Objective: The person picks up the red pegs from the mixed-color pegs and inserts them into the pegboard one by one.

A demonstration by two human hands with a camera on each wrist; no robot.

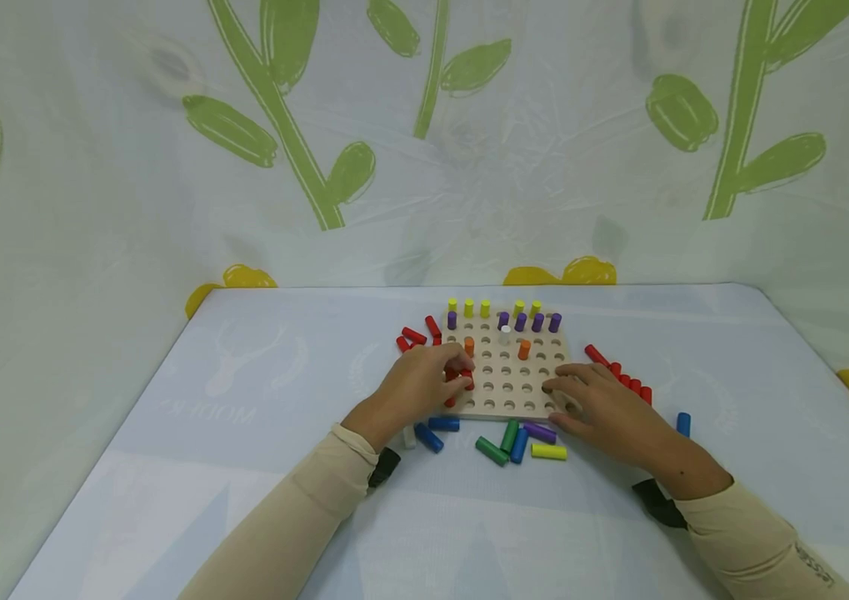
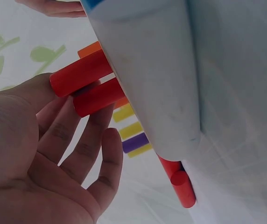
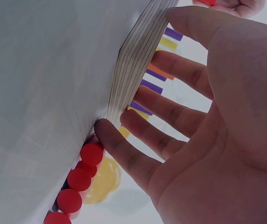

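A wooden pegboard (image 1: 495, 379) with rows of holes lies on the table, partly filled with yellow, purple, orange, red and white pegs. My left hand (image 1: 417, 383) is over its left side, thumb and fingertips pinching a red peg (image 2: 81, 73). A second red peg (image 2: 98, 96) stands close beside it in the left wrist view. My right hand (image 1: 607, 408) rests at the board's right edge, fingers spread and slightly bent, with the thumb touching the near corner. No peg shows in that hand. The left hand partly hides the board's left column.
Loose red pegs lie left of the board (image 1: 414, 336) and right of it (image 1: 635, 385). Blue pegs (image 1: 428, 437), green pegs (image 1: 492, 451), a yellow peg (image 1: 548, 452) and a purple peg (image 1: 539, 432) lie in front. A white peg (image 2: 157, 84) looms large in the left wrist view.
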